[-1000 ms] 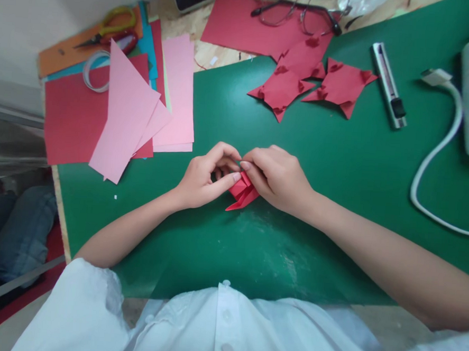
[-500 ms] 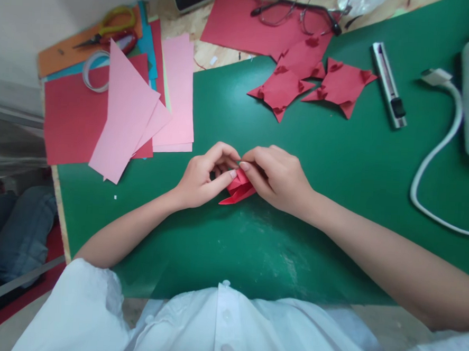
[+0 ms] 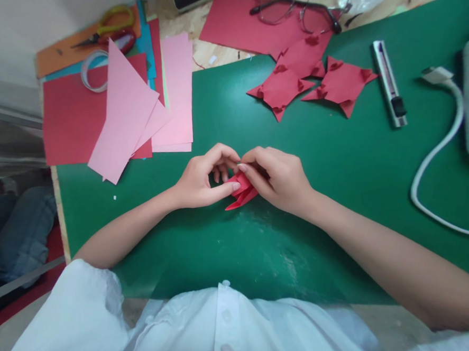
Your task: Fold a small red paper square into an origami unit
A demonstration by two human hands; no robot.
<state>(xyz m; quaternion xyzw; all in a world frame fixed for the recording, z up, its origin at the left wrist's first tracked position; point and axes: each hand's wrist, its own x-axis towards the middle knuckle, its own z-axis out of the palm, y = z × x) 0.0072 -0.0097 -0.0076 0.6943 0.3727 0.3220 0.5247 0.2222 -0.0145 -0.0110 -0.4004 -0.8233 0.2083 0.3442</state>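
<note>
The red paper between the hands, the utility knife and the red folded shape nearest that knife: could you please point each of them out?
Red paper (image 3: pixel 244 196): head view, on its lower folded flap.
Utility knife (image 3: pixel 388 81): head view, mid-handle.
Red folded shape (image 3: pixel 346 88): head view, on its flat centre.

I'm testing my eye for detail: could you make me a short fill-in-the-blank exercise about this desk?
1. The left hand and right hand hold folded paper coloured ____.
2. The smooth tabletop is coloured ____.
3. In the picture, the white cable lies to the ____ of the utility knife.
4. The scissors lie toward the picture's upper ____ corner.

Missing words: red; green; right; left.
</note>
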